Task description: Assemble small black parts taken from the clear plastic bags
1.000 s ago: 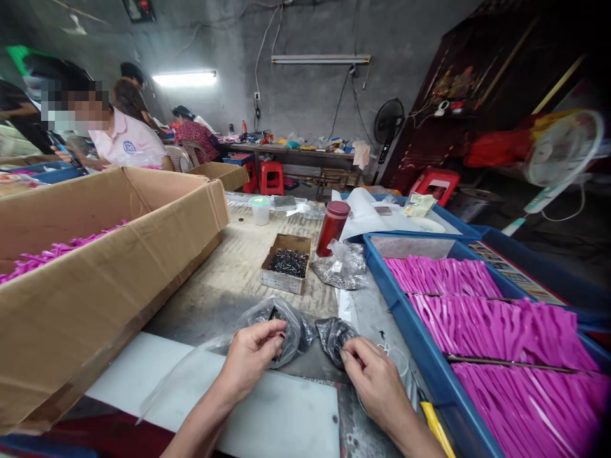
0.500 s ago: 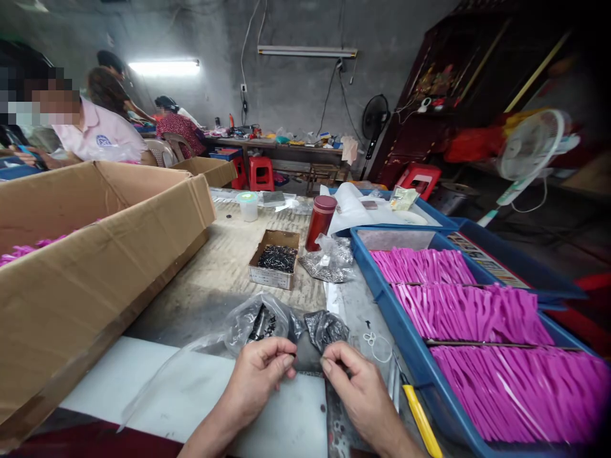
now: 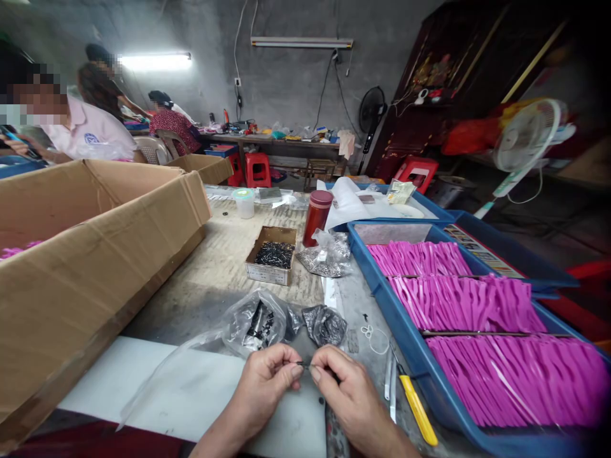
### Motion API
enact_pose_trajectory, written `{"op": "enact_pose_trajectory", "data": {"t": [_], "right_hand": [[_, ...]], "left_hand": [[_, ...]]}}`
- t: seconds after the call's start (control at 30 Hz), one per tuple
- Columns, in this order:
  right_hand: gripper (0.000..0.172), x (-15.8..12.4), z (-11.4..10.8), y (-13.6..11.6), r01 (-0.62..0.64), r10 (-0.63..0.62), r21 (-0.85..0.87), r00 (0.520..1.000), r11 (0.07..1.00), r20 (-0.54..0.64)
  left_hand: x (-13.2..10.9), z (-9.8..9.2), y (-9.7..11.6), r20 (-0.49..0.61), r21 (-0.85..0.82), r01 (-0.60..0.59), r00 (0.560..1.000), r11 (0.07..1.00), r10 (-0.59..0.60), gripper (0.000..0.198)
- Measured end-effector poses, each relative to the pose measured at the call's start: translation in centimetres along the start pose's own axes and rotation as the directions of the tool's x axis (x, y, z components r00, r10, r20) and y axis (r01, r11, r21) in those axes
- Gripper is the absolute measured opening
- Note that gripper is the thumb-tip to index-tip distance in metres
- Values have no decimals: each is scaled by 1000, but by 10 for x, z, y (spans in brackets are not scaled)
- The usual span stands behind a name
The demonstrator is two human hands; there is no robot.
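My left hand (image 3: 274, 378) pinches a small dark piece, thin and narrow, whose kind is too small to make out. Close by on the right, my right hand (image 3: 337, 378) also has thumb and forefinger pressed together at the other end of the dark bit. Both hands hover over the edge of a white sheet (image 3: 200, 381). Just beyond them lie an open clear plastic bag (image 3: 233, 315) of black parts and a smaller dark plastic bag (image 3: 324, 324). Farther off stands a small cardboard box (image 3: 268, 275) full of black pin-like pieces.
On the right is a blue tray (image 3: 377, 286) with rows of magenta plastic pieces (image 3: 468, 305). A yellow-handled tool (image 3: 417, 410) lies beside it. A large carton (image 3: 109, 254) borders the left. Behind stand a red canister (image 3: 317, 219) and a bag of metal bits (image 3: 327, 261). Co-workers sit at left.
My hands have come closer together, so that their fingertips nearly meet at the small dark piece. The view has shifted slightly.
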State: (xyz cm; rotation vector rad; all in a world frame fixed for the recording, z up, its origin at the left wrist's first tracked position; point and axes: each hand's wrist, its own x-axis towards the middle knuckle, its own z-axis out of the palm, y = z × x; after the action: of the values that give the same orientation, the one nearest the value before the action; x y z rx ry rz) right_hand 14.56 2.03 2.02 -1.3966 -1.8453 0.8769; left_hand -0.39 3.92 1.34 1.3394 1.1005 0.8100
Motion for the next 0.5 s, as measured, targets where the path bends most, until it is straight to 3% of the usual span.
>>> {"op": "enact_pose_trajectory", "data": {"t": [0.23, 0.5], "right_hand": [[16, 0, 1, 2, 12, -11, -33, 999, 999, 45], [15, -1, 1, 2, 1, 2, -50, 998, 999, 59]], "left_hand": [[-4, -2, -1, 46, 196, -118, 993, 974, 111, 12], [-4, -2, -4, 84, 290, -153, 987, 945, 134, 10]]}}
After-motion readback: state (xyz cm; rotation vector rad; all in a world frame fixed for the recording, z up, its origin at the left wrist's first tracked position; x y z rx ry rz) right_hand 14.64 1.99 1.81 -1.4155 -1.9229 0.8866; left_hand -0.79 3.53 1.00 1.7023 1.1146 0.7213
